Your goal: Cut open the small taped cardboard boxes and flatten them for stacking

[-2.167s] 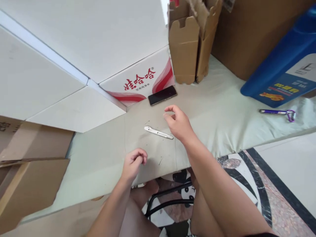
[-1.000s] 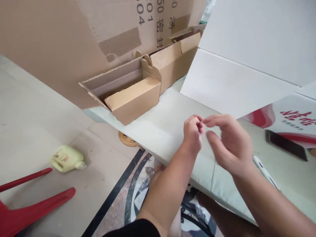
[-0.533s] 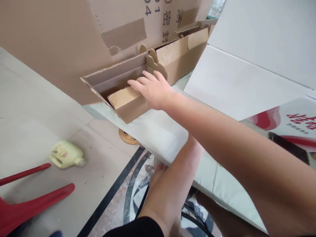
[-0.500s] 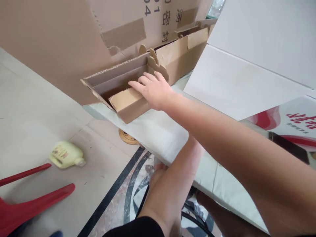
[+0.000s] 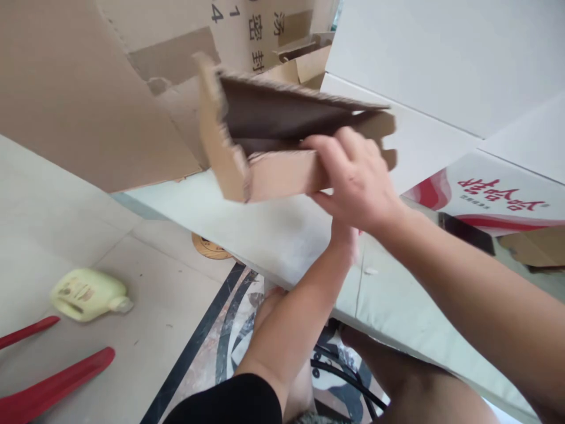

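Observation:
An open cardboard box (image 5: 282, 176), long and narrow, is held up at a tilt above the pale green cloth-covered surface (image 5: 282, 221). My right hand (image 5: 355, 176) is closed around its near wall, fingers over the edge and thumb beneath. Below my right wrist is my left hand (image 5: 346, 238), mostly covered by the right one, so its fingers cannot be seen. Behind the held box, another open cardboard box (image 5: 311, 62) stands against a large printed carton (image 5: 176, 35).
White panels (image 5: 424, 53) rise at the right, above a red-and-white printed box (image 5: 494, 194) and a dark flat object (image 5: 468, 232). On the floor at left lie a yellow-green bottle (image 5: 90, 294) and red legs (image 5: 66, 383). A round wooden piece (image 5: 209, 246) sits beside the surface.
The near box has been lifted off the cloth, turned and moved right in my right hand, which now grips its wall. My left hand has come up beneath my right. The view has shifted right.

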Demonstrator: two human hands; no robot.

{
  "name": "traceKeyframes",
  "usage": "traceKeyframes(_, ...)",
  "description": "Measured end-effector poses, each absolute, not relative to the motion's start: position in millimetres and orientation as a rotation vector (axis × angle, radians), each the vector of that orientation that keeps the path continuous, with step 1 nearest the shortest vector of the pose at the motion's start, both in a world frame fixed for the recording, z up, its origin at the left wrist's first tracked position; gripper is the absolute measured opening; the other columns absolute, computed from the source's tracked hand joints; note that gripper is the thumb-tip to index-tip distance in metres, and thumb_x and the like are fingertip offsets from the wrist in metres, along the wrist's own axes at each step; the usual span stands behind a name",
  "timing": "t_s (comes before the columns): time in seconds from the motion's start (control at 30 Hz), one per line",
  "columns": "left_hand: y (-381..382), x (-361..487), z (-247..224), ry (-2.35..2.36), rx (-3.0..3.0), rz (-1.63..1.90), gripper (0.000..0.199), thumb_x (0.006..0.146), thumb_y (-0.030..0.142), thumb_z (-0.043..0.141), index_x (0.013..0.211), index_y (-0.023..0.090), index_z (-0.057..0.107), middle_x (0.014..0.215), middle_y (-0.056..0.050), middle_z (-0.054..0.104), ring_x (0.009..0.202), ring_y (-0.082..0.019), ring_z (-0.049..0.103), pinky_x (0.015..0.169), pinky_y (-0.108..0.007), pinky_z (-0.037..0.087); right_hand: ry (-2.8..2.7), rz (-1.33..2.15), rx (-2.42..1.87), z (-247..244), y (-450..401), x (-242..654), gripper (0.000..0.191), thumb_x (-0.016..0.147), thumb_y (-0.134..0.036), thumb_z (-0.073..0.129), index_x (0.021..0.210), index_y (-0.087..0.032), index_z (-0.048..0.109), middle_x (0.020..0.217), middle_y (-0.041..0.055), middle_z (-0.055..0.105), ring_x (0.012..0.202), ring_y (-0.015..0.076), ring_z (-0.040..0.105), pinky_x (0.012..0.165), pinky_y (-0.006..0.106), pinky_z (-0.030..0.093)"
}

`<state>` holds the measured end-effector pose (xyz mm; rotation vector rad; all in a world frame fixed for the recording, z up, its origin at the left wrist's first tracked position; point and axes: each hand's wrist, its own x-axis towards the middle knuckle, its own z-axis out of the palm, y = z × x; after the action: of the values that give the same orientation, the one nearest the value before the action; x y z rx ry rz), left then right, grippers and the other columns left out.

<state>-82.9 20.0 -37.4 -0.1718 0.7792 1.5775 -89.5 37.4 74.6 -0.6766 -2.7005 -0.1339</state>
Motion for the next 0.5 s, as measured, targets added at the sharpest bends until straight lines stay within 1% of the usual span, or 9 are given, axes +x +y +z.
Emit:
traceKeyframes(0.03, 20, -79, -34, 0.789, -0.140, 1.560, 0.020, 0.099, 0.027, 0.061, 0.086, 0.012, 0.064, 0.074, 0.001, 0.059, 0.057, -0.007, 0.051, 0.051, -0.019, 0.042, -2.677, -0.196, -0.780, 78, 44, -72, 0.055, 0.092, -0.029, 0.056, 0.146, -0.024, 0.043, 0.123, 0.0136, 0.054, 0.118, 0.0366, 0.053, 0.101, 0.058, 0.045)
traceKeyframes(0.1, 20, -75, -29, 0.808, -0.070, 1.523, 0.031, 0.096, 0.015, 0.052, 0.065, 0.014, 0.054, 0.056, 0.004, 0.045, 0.045, -0.006, 0.035, 0.042, -0.019, 0.024, -2.624, -0.307, -0.990, 81, 57, -38, 0.062, 0.089, -0.034, 0.060, 0.147, -0.022, 0.042, 0.125, 0.0159, 0.053, 0.117, 0.0385, 0.053, 0.098, 0.058, 0.045)
traceKeyframes(0.13, 20, -74, -27, 0.814, -0.046, 1.512, 0.034, 0.094, 0.012, 0.048, 0.060, 0.016, 0.050, 0.052, 0.004, 0.041, 0.043, -0.006, 0.031, 0.041, -0.021, 0.019, -2.599, -0.348, -1.080, 81, 63, -21, 0.063, 0.088, -0.036, 0.061, 0.146, -0.021, 0.042, 0.124, 0.0166, 0.053, 0.116, 0.0390, 0.054, 0.097, 0.058, 0.045)
traceKeyframes(0.17, 20, -73, -25, 0.822, -0.029, 1.509, 0.035, 0.091, 0.010, 0.045, 0.057, 0.017, 0.047, 0.050, 0.004, 0.038, 0.042, -0.007, 0.028, 0.042, -0.022, 0.016, -2.582, -0.374, -1.149, 80, 69, -6, 0.064, 0.087, -0.038, 0.062, 0.146, -0.020, 0.042, 0.122, 0.0174, 0.053, 0.114, 0.0394, 0.055, 0.096, 0.057, 0.046)
traceKeyframes(0.23, 20, -70, -23, 0.852, -0.006, 1.538, 0.035, 0.089, 0.009, 0.043, 0.055, 0.019, 0.041, 0.050, 0.006, 0.033, 0.041, -0.007, 0.024, 0.043, -0.023, 0.014, -2.595, -0.383, -1.218, 75, 77, 22, 0.067, 0.085, -0.041, 0.064, 0.145, -0.017, 0.043, 0.118, 0.0182, 0.054, 0.110, 0.0395, 0.056, 0.093, 0.056, 0.046)
traceKeyframes(0.37, 14, -62, -24, 0.913, 0.063, 1.690, 0.038, 0.088, 0.010, 0.042, 0.055, 0.021, 0.025, 0.053, 0.008, 0.019, 0.045, -0.007, 0.015, 0.046, -0.023, 0.011, -2.618, -0.339, -1.315, 64, 85, 63, 0.078, 0.081, -0.046, 0.069, 0.148, -0.019, 0.040, 0.115, 0.0158, 0.055, 0.106, 0.0376, 0.057, 0.090, 0.052, 0.048)
traceKeyframes(0.43, 8, -57, -27, 0.930, 0.120, 1.772, 0.040, 0.088, 0.011, 0.044, 0.055, 0.021, 0.023, 0.054, 0.007, 0.019, 0.047, -0.007, 0.016, 0.048, -0.023, 0.012, -2.592, -0.340, -1.410, 58, 86, 77, 0.086, 0.078, -0.050, 0.072, 0.151, -0.020, 0.037, 0.114, 0.0149, 0.054, 0.105, 0.0371, 0.057, 0.087, 0.052, 0.048)
traceKeyframes(0.5, 4, -55, -32, 0.948, 0.250, 1.881, 0.040, 0.087, 0.013, 0.046, 0.055, 0.020, 0.022, 0.053, 0.006, 0.020, 0.049, -0.007, 0.019, 0.050, -0.022, 0.015, -2.594, -0.349, -1.478, 52, 84, 86, 0.089, 0.077, -0.051, 0.073, 0.152, -0.021, 0.037, 0.113, 0.0145, 0.054, 0.103, 0.0367, 0.057, 0.087, 0.051, 0.047)
